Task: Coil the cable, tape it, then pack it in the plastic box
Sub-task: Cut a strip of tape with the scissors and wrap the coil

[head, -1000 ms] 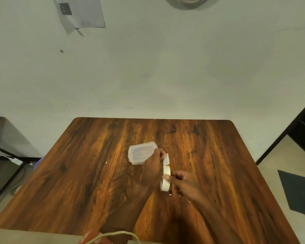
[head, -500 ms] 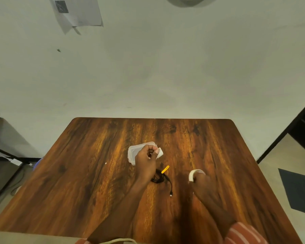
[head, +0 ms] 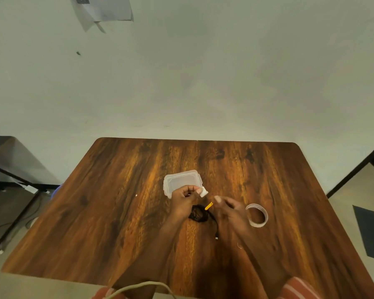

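Observation:
A black coiled cable [head: 198, 214] with a yellow tag [head: 208, 206] lies on the wooden table [head: 117, 201], one end trailing toward me. My left hand [head: 185, 201] hovers over the coil's left side and pinches a short piece of white tape [head: 203, 192] between thumb and fingers. My right hand [head: 231, 210] is just right of the coil, fingers apart, holding nothing. The tape roll [head: 257, 215] lies flat on the table to the right of that hand. A clear plastic box [head: 180, 181] with its lid on sits just beyond my left hand.
The table's far edge meets a plain wall. A dark metal-framed stand [head: 11, 182] is off the left side. A dark mat [head: 371, 229] lies on the floor at right. A light cord [head: 138, 287] hangs near my chest.
My right hand set the tape roll down on the table and moved left toward the cable. My left hand keeps the torn tape piece above the coil.

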`<action>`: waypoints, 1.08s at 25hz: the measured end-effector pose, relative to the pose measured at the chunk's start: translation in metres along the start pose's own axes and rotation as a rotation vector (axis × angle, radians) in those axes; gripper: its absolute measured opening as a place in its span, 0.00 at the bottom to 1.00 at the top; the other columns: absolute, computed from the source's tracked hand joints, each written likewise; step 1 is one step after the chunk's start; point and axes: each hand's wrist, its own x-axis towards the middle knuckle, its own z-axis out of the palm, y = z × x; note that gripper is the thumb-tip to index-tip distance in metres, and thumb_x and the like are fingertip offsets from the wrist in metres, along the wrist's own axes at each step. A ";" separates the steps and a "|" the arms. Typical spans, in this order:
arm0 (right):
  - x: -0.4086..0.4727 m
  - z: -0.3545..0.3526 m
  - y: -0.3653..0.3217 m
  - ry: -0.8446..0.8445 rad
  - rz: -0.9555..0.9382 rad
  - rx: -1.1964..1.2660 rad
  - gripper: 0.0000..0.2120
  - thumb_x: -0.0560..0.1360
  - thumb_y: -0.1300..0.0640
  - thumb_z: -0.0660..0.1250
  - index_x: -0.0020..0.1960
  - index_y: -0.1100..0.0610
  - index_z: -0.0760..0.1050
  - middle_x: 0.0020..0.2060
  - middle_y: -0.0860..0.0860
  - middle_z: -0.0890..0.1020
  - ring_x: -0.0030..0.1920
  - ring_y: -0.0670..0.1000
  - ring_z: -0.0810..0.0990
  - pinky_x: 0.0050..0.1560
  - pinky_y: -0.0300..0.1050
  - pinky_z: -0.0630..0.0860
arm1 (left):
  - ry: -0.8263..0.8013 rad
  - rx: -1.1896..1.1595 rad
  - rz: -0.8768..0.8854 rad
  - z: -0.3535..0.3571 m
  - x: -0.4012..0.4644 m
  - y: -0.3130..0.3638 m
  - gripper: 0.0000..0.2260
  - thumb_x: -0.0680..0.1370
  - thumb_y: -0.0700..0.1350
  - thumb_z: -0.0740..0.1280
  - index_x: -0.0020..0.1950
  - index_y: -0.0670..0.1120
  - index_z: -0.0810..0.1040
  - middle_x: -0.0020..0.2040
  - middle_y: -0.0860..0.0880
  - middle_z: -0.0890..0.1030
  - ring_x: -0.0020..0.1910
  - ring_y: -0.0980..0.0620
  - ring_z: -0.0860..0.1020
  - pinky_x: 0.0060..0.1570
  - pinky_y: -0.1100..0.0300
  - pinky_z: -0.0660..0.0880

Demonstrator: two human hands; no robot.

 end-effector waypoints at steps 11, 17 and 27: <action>0.005 0.018 -0.004 0.018 0.095 0.350 0.10 0.66 0.58 0.77 0.46 0.59 0.84 0.47 0.64 0.85 0.47 0.61 0.84 0.55 0.58 0.78 | -0.165 -0.068 -0.176 0.018 0.011 0.000 0.04 0.76 0.42 0.71 0.42 0.47 0.84 0.40 0.46 0.85 0.42 0.48 0.81 0.49 0.51 0.79; 0.011 0.015 -0.005 0.156 0.239 0.499 0.02 0.71 0.64 0.74 0.44 0.61 0.83 0.40 0.59 0.84 0.37 0.53 0.82 0.42 0.47 0.79 | -0.327 0.033 -0.239 0.017 0.048 -0.004 0.06 0.76 0.45 0.72 0.45 0.42 0.83 0.38 0.45 0.84 0.40 0.48 0.81 0.47 0.51 0.80; -0.039 -0.023 0.044 0.563 0.418 0.497 0.08 0.73 0.62 0.73 0.51 0.62 0.80 0.41 0.57 0.85 0.41 0.53 0.81 0.41 0.47 0.75 | -0.616 1.444 0.254 0.022 0.084 -0.088 0.10 0.75 0.46 0.64 0.53 0.44 0.81 0.52 0.42 0.82 0.51 0.41 0.81 0.51 0.50 0.79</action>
